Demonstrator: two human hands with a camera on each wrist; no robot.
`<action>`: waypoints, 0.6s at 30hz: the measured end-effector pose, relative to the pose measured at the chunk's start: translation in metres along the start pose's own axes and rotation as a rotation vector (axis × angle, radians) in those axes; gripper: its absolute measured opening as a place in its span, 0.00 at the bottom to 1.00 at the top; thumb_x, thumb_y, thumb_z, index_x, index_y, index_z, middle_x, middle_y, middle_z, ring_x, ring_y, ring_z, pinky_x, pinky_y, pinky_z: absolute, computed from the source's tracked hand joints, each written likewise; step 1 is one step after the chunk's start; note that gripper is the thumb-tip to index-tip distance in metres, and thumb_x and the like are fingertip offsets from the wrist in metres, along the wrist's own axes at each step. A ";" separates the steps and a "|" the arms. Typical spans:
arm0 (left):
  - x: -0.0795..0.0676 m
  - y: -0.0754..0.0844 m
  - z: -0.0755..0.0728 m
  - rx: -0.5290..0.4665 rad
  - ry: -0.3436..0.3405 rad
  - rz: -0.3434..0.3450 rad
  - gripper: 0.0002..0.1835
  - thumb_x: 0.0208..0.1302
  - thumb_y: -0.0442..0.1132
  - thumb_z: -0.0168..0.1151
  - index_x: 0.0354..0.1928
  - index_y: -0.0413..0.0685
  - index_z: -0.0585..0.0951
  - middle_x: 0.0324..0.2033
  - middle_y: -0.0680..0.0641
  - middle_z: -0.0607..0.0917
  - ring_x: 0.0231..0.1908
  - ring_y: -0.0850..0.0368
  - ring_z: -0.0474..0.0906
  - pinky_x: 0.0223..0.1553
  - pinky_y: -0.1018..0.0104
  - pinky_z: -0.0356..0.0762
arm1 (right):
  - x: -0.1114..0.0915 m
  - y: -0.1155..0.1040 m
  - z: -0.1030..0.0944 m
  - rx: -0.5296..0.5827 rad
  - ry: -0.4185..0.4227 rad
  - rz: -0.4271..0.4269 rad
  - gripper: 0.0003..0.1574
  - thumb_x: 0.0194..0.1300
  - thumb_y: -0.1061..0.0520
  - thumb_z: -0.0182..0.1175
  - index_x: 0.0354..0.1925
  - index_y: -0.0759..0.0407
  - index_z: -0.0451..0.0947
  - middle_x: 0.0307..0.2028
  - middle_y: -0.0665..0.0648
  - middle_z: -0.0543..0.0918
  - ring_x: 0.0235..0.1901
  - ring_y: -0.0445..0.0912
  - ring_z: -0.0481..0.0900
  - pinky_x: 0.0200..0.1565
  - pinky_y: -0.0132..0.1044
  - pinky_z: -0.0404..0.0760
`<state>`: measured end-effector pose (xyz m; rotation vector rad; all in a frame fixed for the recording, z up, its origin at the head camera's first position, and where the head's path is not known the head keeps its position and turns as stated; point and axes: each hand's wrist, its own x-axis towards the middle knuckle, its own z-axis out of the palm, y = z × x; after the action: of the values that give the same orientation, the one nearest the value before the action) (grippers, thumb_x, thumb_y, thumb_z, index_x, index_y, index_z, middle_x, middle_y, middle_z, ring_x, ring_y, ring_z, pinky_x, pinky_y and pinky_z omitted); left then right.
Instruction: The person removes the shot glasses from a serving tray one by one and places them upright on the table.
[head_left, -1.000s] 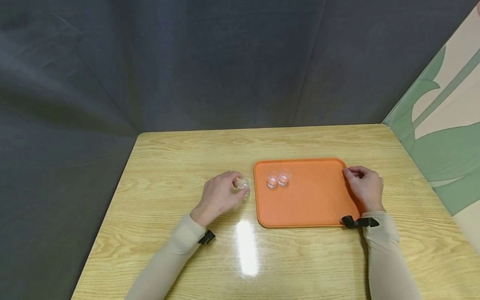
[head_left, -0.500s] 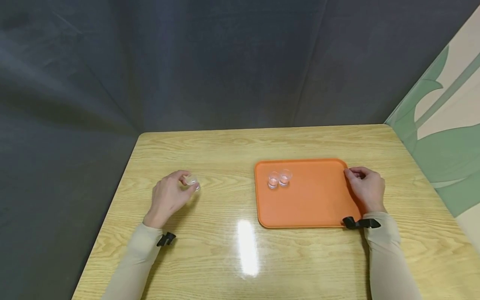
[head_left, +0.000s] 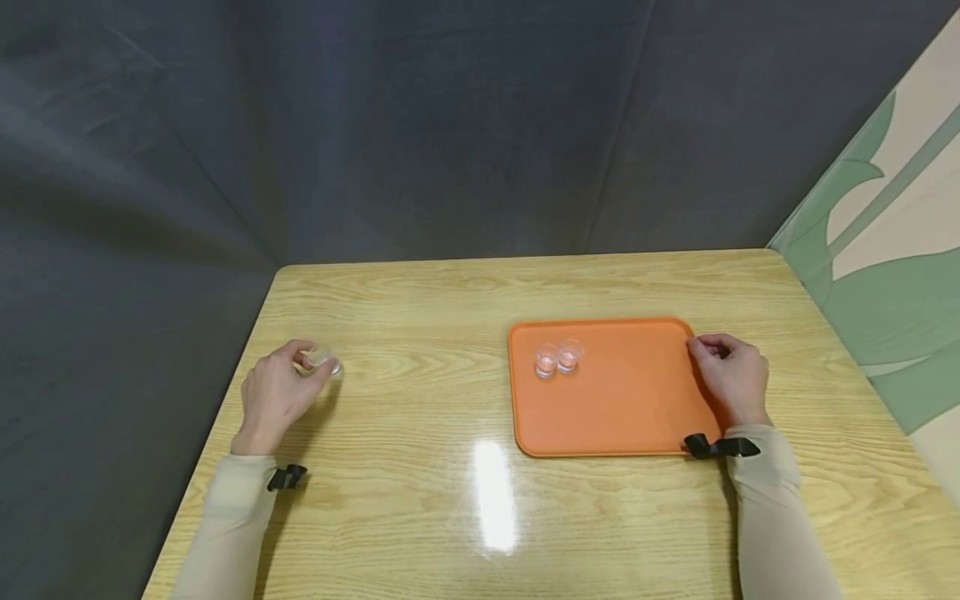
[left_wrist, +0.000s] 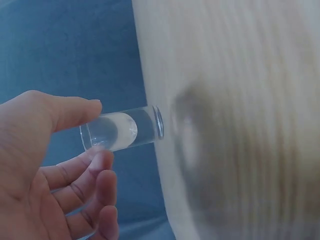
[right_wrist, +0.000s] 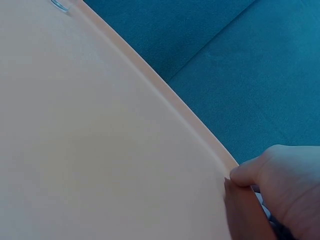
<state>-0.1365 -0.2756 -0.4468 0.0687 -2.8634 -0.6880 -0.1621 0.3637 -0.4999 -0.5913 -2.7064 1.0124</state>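
My left hand (head_left: pixel 276 392) is over the left part of the table, pinching a small clear shot glass (left_wrist: pixel 142 127) near its rim between thumb and fingers. In the left wrist view the glass's base points toward the wood, with a shadow on the surface and a gap between them. At the right end of an orange tray (head_left: pixel 611 408), my right hand (head_left: pixel 733 379) pinches the rim with its thumb on top; its fingers are mostly hidden under the edge. Two more clear shot glasses, a left one (head_left: pixel 546 362) and a right one (head_left: pixel 569 357), stand side by side near the tray's upper left corner.
The wooden table (head_left: pixel 420 500) carries a bright light reflection in front of the tray's left end. A dark curtain (head_left: pixel 465 125) hangs behind and to the left. A patterned cloth in green and cream (head_left: pixel 892 275) borders the right side.
My left hand has carried the shot glass leftward, from beside the tray to near the table's left edge. The right hand, the tray and the two glasses on it stay in place.
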 end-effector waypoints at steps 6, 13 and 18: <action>-0.003 -0.008 0.006 0.001 -0.027 -0.017 0.29 0.72 0.57 0.67 0.62 0.41 0.83 0.39 0.42 0.90 0.22 0.56 0.78 0.20 0.62 0.68 | 0.000 0.001 0.001 0.003 0.009 -0.008 0.28 0.75 0.39 0.63 0.51 0.63 0.89 0.29 0.42 0.83 0.27 0.31 0.74 0.32 0.26 0.71; -0.005 -0.009 0.011 -0.007 -0.022 -0.024 0.29 0.72 0.55 0.68 0.64 0.41 0.82 0.43 0.40 0.90 0.20 0.54 0.75 0.20 0.62 0.67 | 0.000 0.001 0.001 -0.001 0.007 0.000 0.29 0.75 0.39 0.62 0.51 0.63 0.89 0.31 0.49 0.86 0.28 0.34 0.74 0.32 0.27 0.71; -0.010 -0.003 0.011 -0.002 0.070 0.016 0.27 0.70 0.53 0.70 0.62 0.41 0.85 0.52 0.35 0.87 0.36 0.40 0.83 0.29 0.48 0.78 | -0.001 0.001 0.001 -0.002 0.011 -0.005 0.29 0.75 0.40 0.62 0.51 0.63 0.89 0.35 0.54 0.88 0.28 0.34 0.74 0.33 0.27 0.71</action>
<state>-0.1291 -0.2730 -0.4595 0.0686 -2.7932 -0.6710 -0.1613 0.3630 -0.5017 -0.5891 -2.6982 1.0026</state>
